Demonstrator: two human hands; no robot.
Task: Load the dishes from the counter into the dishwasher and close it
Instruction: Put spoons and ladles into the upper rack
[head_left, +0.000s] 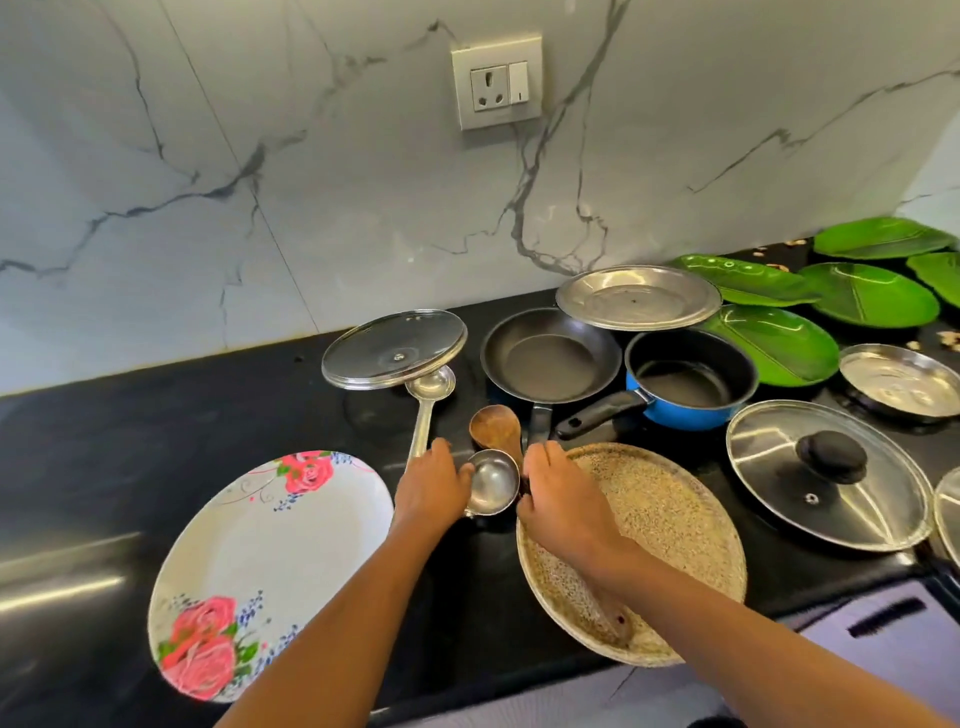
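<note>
1. two bare forearms reach in over the front edge of the black counter (156, 426). a floral plate (260, 566) lies to their left by that edge. a speckled round tray (675, 530) lies under the right forearm and juts over the edge.
2. the left hand (431, 488) has its fingers curled down over the handle end of a long ladle (423, 415) and grips it. its thumb touches the bowl of a small ladle (492, 483).
3. the right hand (561, 499) lies over the tray's far rim. its fingers are curled just beside the small ladle and the handle of a wooden spoon (493, 423). i cannot tell what it holds, if anything.
4. toward the back edge, a glass lid (395, 348) sits tilted on the long ladle's bowl. next to it stand a frying pan (550, 358) and a blue saucepan (691, 384). a steel plate (639, 299) rests across their far rims.
5. toward the right edge lie a lid with a black knob (826, 473) and a steel dish (898, 382). green leaf plates (779, 343) fill the back right corner.
</note>
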